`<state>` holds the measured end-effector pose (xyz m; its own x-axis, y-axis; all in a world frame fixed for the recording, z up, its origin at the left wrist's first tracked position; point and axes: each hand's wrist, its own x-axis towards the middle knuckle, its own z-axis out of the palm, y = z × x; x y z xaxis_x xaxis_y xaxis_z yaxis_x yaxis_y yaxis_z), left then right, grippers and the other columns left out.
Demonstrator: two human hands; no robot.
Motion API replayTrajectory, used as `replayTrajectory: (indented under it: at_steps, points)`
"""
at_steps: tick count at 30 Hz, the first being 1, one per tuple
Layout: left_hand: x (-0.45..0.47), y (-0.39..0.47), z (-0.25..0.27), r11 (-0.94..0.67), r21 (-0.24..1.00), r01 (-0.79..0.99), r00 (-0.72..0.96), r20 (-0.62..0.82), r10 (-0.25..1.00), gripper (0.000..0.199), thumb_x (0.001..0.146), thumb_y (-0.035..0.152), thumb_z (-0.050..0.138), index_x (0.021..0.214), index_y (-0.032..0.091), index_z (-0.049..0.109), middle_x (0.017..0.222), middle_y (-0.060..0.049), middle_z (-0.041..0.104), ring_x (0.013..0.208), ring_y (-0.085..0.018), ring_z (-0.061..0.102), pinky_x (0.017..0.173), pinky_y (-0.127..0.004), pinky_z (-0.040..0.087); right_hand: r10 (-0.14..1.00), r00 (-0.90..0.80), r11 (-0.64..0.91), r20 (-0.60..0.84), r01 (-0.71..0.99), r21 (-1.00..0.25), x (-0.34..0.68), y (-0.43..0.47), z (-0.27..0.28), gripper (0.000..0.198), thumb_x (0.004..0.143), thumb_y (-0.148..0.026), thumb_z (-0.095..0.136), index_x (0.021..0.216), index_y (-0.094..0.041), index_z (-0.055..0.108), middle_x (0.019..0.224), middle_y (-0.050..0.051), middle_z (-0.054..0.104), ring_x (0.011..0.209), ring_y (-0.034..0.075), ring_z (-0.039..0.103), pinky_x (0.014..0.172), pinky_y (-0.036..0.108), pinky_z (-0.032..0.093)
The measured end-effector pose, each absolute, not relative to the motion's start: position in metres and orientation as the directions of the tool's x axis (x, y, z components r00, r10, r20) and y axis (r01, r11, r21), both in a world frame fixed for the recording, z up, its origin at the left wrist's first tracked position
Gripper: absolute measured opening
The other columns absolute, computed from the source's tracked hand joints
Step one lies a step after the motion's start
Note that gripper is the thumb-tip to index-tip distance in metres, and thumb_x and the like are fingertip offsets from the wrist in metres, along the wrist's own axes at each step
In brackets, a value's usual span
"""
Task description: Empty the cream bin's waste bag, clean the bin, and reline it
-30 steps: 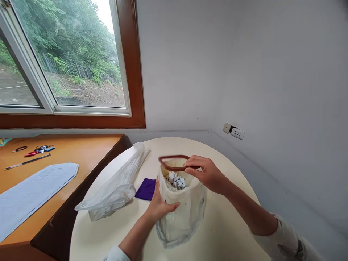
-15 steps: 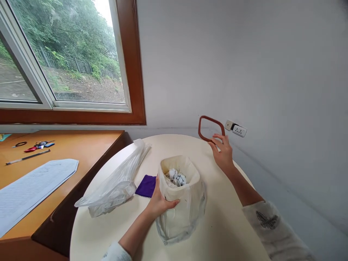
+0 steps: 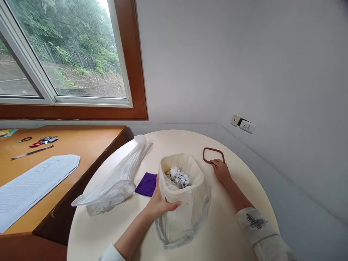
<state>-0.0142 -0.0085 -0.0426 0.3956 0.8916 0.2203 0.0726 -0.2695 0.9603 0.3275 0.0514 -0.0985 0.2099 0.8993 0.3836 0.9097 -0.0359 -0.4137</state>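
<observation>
My left hand grips the near left side of a small white trash bin, its thumb across the front below the rim. A thin plastic bag lines the bin and hangs down over its outside. Crumpled paper lies inside. To the right of the bin, my right hand pinches the near edge of a reddish-brown rounded-square rim ring, which is low at the table's far right side. Whether the ring rests fully on the table I cannot tell.
On the round cream table, a loose white plastic bag and a folded purple cloth lie left of the bin. A wooden desk at left bears papers, a pen and keys. A wall socket is behind.
My right hand has lowered the ring from upright above the table's far edge to nearly flat at the tabletop. My left hand keeps its hold on the bin.
</observation>
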Motion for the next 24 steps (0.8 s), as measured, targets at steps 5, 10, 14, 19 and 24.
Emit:
replayTrajectory:
  at_steps: [5,10,14,19,24]
  points:
    - [-0.0159,-0.0068,-0.0471,-0.212,0.975,0.072,0.413,0.164,0.896,0.109,0.052,0.031,0.079,0.137,0.019,0.012,0.12,-0.014,0.048,0.114,-0.033,0.045,0.1,-0.051,0.032,0.911,0.21,-0.046,0.356,0.907,-0.418,0.3305,0.0517,-0.0987,0.035,0.087,-0.024,0.033,0.108,-0.02,0.061,0.115,0.008,0.056,0.104,0.02,0.052,0.092,0.041,0.033]
    - [-0.0169,-0.0049,-0.0498,-0.214,0.975,0.056,0.443,0.168,0.881,0.112,0.054,0.029,0.078,0.139,0.019,0.005,0.123,-0.015,0.045,0.116,-0.033,0.043,0.099,-0.051,0.033,0.912,0.211,-0.046,0.352,0.905,-0.424,0.3299,0.0497,-0.0981,0.036,0.087,-0.023,0.032,0.109,-0.02,0.06,0.115,0.007,0.056,0.103,0.019,0.052,0.093,0.04,0.033]
    - [-0.0177,-0.0047,-0.0487,-0.215,0.973,0.088,0.443,0.155,0.883,0.112,0.055,0.028,0.078,0.139,0.021,0.005,0.128,-0.015,0.041,0.116,-0.033,0.042,0.1,-0.051,0.031,0.914,0.207,-0.043,0.347,0.904,-0.426,0.3298,0.0489,-0.0968,0.036,0.087,-0.022,0.032,0.109,-0.019,0.06,0.113,0.007,0.057,0.101,0.019,0.053,0.094,0.04,0.032]
    - [-0.0187,-0.0048,-0.0488,-0.193,0.977,0.085,0.458,0.134,0.879,0.109,0.054,0.029,0.079,0.139,0.021,0.01,0.128,-0.014,0.043,0.119,-0.034,0.04,0.102,-0.051,0.029,0.917,0.209,-0.047,0.341,0.903,-0.428,0.3289,0.0481,-0.0952,0.036,0.087,-0.022,0.032,0.11,-0.019,0.06,0.113,0.007,0.056,0.101,0.019,0.053,0.096,0.042,0.03]
    - [-0.0184,-0.0046,-0.0497,-0.186,0.979,0.085,0.467,0.126,0.875,0.109,0.055,0.03,0.078,0.139,0.021,0.009,0.131,-0.015,0.04,0.121,-0.033,0.038,0.102,-0.05,0.029,0.917,0.208,-0.044,0.34,0.901,-0.432,0.3301,0.0488,-0.0955,0.035,0.087,-0.022,0.033,0.109,-0.019,0.06,0.113,0.007,0.057,0.1,0.019,0.053,0.095,0.042,0.031]
